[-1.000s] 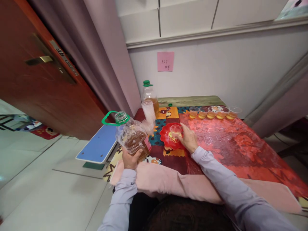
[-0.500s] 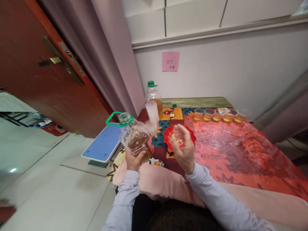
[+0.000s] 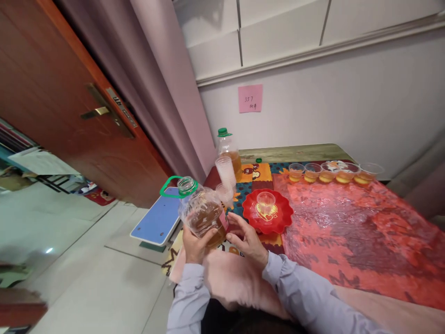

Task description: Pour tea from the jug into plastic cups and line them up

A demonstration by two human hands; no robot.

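My left hand (image 3: 199,242) is wrapped round the lower part of a big clear plastic jug (image 3: 205,214) of amber liquid, tilted, its green-ringed mouth uncapped. My right hand (image 3: 247,240) is at the jug's right side, fingers apart and curved; its fingertips are at or very near the pink label. To its right, a clear plastic cup (image 3: 266,202) stands on a red scalloped plate (image 3: 251,221). Behind the jug are stacked clear cups (image 3: 225,172), partly leaning. A second jug (image 3: 233,155) with a green cap stands behind them.
Several cups (image 3: 327,174) with yellow liquid stand in a row at the back right, on the red-covered table (image 3: 333,236). A small green cap (image 3: 258,160) lies near the back edge. Left of the table is a blue board (image 3: 156,220), and beyond it a brown door (image 3: 69,83).
My right hand has moved left and down from over the red plate to the jug's side. The cup on the plate now shows. The view has shifted slightly.
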